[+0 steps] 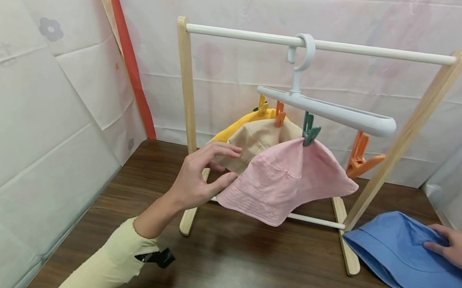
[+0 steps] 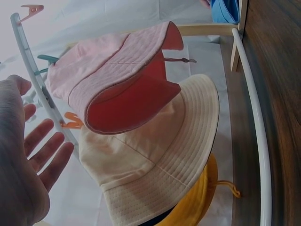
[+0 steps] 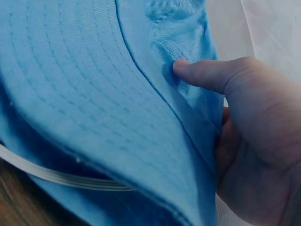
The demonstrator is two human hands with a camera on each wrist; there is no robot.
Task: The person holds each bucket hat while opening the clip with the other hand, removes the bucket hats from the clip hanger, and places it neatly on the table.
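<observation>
A pink bucket hat (image 1: 270, 180) hangs from a green clip (image 1: 310, 130) on a white hanger (image 1: 335, 114). Behind it hang a beige bucket hat (image 2: 146, 165) and a yellow hat (image 2: 200, 197), each on its own clip. My left hand (image 1: 203, 175) is beside the pink and beige hats, fingers spread and holding nothing. At the right, my right hand (image 1: 461, 249) grips a blue bucket hat (image 1: 404, 252) by its crown, thumb pressed into the cloth in the right wrist view. A white cord (image 3: 61, 176) shows under its brim.
The hanger hooks over the white top bar (image 1: 377, 51) of a wooden rack (image 1: 421, 118) on a dark wood table (image 1: 237, 276). An orange clip (image 1: 360, 157) at the hanger's right end bears no hat. White sheeting (image 1: 37, 108) with a red strip (image 1: 126, 42) surrounds the table.
</observation>
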